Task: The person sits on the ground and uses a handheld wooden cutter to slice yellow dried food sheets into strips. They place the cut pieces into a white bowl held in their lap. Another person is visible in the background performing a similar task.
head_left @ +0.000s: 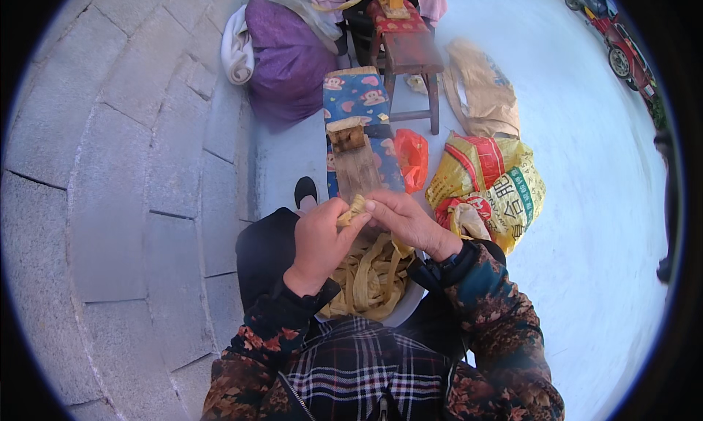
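A folded piece of yellowish plaited strip (352, 211) is pinched between my left hand (325, 235) and my right hand (405, 217), whose fingertips nearly meet. Beneath my hands, a pale basin (413, 302) on my lap holds a heap of long flat strips (365, 281) of the same colour. Just beyond my hands, a worn wooden board with an upright block (351, 157) lies on a bench covered in blue patterned cloth (357, 99). What the strip is made of, I cannot tell.
A purple sack (288, 64) and a rolled white cloth (238, 53) stand by the stone wall at left. A red plastic bag (411, 160), a printed yellow sack (489, 187) and a brown sack (482, 91) lie right. Ahead, another person sits behind a wooden stool (413, 53).
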Demonstrator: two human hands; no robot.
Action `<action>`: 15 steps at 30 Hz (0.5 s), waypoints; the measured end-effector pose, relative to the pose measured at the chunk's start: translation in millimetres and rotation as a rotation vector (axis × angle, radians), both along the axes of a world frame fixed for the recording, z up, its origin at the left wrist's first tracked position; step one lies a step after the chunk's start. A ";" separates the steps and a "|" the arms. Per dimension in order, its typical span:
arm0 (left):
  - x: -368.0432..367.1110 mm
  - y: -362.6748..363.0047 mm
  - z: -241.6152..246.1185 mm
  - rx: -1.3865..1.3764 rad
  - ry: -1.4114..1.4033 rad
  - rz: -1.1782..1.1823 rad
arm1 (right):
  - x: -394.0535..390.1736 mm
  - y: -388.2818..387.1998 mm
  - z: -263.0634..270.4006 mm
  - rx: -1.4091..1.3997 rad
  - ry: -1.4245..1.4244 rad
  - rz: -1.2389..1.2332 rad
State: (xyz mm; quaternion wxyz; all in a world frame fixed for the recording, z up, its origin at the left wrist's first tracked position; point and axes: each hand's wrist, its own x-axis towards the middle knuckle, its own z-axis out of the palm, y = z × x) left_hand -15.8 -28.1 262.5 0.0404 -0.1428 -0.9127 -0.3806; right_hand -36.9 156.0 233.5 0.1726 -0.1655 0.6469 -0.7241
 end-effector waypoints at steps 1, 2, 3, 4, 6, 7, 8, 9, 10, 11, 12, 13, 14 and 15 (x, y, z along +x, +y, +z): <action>-0.5 -0.1 0.0 -0.037 0.012 0.002 | 0.1 -1.2 1.8 0.028 0.052 -0.019; -0.6 -1.4 -0.6 0.123 -0.080 -0.024 | 0.4 -1.9 3.9 0.059 0.085 -0.035; 0.2 -3.0 -1.5 0.279 -0.152 -0.030 | 1.0 -0.4 6.4 0.088 0.153 -0.059; 1.6 -4.3 -2.7 0.429 -0.247 -0.051 | 1.1 2.2 8.9 0.119 0.205 -0.084; 4.8 -15.1 -1.6 0.846 -0.406 0.008 | 0.2 7.3 12.3 0.147 0.221 -0.113; 5.8 -20.8 -0.4 1.070 -0.469 0.037 | -1.2 10.4 12.9 0.147 0.188 -0.116; 5.7 -23.4 0.1 1.103 -0.469 0.027 | -2.7 12.6 12.7 0.155 0.152 -0.135; 3.1 -26.3 1.5 0.873 -0.400 0.050 | -3.6 13.0 11.6 0.171 0.185 -0.145; 1.7 -28.4 3.6 0.649 -0.326 0.079 | -3.4 12.4 9.7 0.195 0.197 -0.167; 1.3 -28.8 5.8 0.386 -0.329 0.142 | -2.0 10.9 7.1 0.213 0.206 -0.177; -0.7 -27.0 7.6 0.206 0.023 0.091 | -2.1 10.0 4.6 0.239 0.185 -0.189; -4.0 -23.6 8.7 -0.012 0.298 0.069 | -2.0 8.0 1.8 0.268 0.193 -0.215; -5.2 -18.4 9.1 -0.224 0.538 0.061 | -2.0 5.1 -0.9 0.286 0.213 -0.234; -3.2 -11.7 8.5 -0.275 0.523 -0.018 | -2.6 2.7 -3.0 0.346 0.198 -0.253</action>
